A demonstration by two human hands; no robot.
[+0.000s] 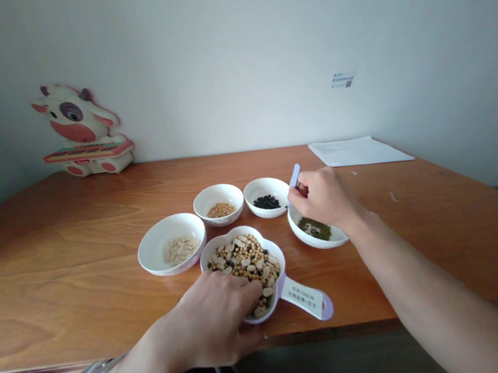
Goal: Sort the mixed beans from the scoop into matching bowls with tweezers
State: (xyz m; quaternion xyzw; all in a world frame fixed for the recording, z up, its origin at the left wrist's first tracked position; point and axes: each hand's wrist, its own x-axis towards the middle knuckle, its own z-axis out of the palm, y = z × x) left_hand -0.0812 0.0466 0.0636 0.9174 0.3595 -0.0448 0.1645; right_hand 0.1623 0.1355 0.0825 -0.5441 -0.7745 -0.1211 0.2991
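Note:
My left hand [215, 321] grips the near rim of a lavender-edged, flower-shaped bowl [280, 261] with a labelled handle, its fingers partly inside. Mixed beans and peanuts [244, 259] fill that bowl. My right hand [323, 195] is closed around slim light-purple tweezers [295, 175], whose lower end is largely hidden by the hand. It is above a white bowl [315, 243] of green mung beans [314, 228]. A small dark speck shows by the tool's low end, beside the white bowl [253, 189] of black beans [266, 202].
A white bowl [148, 256] of peanut halves [182, 250] is at the left. Behind it, another white bowl [203, 201] contains soybeans [220, 210]. A cow toy keyboard [85, 131] stands at the back left, and papers [358, 151] lie by the wall.

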